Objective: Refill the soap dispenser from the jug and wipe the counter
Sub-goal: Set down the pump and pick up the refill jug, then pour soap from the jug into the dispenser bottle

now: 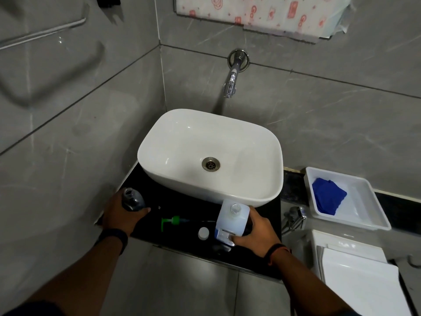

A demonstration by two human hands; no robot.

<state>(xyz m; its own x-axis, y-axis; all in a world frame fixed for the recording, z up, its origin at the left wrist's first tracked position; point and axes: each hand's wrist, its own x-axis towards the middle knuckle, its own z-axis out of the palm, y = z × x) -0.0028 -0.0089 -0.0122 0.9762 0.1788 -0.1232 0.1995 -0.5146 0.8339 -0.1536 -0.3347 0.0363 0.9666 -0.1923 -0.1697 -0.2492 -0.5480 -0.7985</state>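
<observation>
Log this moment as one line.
left grip holds open dispenser bottle | right grip holds uncapped jug | pump, cap on counter | cloth in tray

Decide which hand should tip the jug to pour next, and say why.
Right. The right hand already grips the open jug, with a cap lying beside it. The left hand holds the open bottle, whose pump lies on the counter, so it probably serves best steadying that.

left hand [124, 215] grips bottle [134, 200] | right hand [255, 233] grips jug [232, 221] | forearms extended forward
</observation>
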